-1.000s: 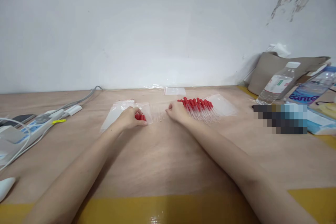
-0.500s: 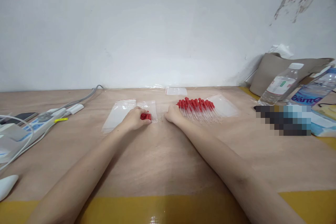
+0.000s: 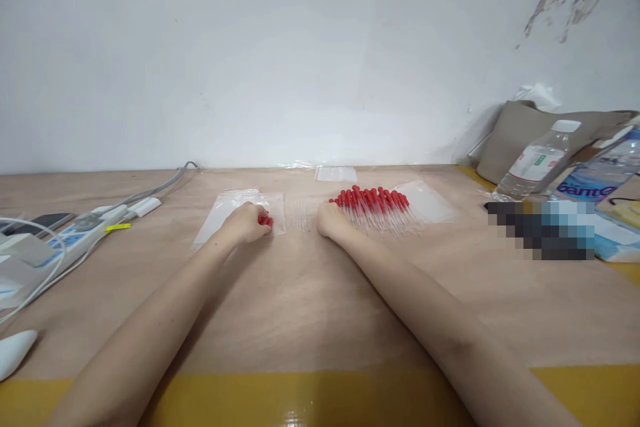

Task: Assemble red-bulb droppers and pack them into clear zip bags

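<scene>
My left hand [image 3: 244, 223] is closed around several small red rubber bulbs [image 3: 265, 219], over a clear zip bag [image 3: 277, 203]. My right hand [image 3: 331, 220] is curled shut at the left end of a row of red-bulbed droppers [image 3: 375, 199]. One red bulb peeks out just above its knuckles, seemingly from a dropper in its fingers, though the hand hides most of it. Between the hands several thin clear tubes [image 3: 301, 216] lie side by side. The droppers lie with bulbs away from me and thin tips toward me.
White zip bags [image 3: 213, 217] lie under and left of my left hand, another [image 3: 425, 200] behind the droppers, one more [image 3: 336, 174] near the wall. At left are a power strip [image 3: 85, 237] and cables. At right stand a water bottle [image 3: 537, 160] and a grey bag [image 3: 500, 140].
My left hand has moved left with the red bulbs, uncovering more of the clear tubes. My right hand has shifted slightly right, and a red bulb now shows above it.
</scene>
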`<action>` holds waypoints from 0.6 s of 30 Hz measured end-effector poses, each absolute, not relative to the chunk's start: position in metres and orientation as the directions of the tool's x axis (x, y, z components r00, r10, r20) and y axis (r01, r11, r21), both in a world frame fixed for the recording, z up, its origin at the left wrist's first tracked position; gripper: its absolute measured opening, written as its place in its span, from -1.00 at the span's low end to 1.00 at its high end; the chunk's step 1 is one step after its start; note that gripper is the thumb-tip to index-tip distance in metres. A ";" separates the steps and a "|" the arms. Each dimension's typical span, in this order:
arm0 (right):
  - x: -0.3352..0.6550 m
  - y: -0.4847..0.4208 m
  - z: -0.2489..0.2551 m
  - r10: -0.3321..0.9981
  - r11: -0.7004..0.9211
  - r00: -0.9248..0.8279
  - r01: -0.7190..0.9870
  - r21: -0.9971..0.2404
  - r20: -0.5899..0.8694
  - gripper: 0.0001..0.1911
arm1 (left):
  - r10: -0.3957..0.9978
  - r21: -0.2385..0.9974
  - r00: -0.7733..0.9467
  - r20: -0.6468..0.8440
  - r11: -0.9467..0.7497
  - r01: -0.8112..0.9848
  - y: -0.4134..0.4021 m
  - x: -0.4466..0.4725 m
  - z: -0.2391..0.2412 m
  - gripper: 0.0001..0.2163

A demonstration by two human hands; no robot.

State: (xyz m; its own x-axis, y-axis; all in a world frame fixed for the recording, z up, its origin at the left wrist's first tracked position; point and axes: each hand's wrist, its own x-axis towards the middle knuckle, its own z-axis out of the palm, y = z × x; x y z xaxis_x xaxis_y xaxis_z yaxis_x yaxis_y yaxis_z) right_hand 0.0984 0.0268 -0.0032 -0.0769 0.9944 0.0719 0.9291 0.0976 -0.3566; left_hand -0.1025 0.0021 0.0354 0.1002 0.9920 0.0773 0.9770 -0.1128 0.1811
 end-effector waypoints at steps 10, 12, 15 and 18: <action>0.114 -0.002 0.015 0.978 0.158 -0.113 0.949 -0.272 0.174 -0.59 | 0.984 0.136 0.126 0.128 -0.144 0.980 0.005 -0.098 0.026 -0.82; 0.128 -0.013 0.014 0.943 0.256 -0.193 0.941 -0.221 0.271 -0.63 | 0.988 0.158 0.116 0.104 -0.132 0.979 0.003 -0.097 0.028 -0.80; 0.154 -0.028 0.005 0.857 0.417 -0.312 0.888 -0.196 0.410 -0.69 | 0.988 0.148 0.073 0.136 -0.093 0.985 0.000 -0.095 0.035 -0.72; 0.181 -0.036 -0.009 0.796 0.532 -0.376 0.809 -0.250 0.475 -0.68 | 0.980 0.070 0.052 0.192 -0.066 0.995 -0.004 -0.092 0.045 -0.67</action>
State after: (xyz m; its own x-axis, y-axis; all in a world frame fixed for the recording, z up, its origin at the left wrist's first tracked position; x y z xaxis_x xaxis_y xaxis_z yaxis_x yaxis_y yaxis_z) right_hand 0.1809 -0.0361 -0.0095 -0.3763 0.7956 0.4747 0.8088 0.5320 -0.2505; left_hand -0.0922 -0.0043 0.0452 0.0519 0.9801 0.1916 0.9953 -0.0663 0.0699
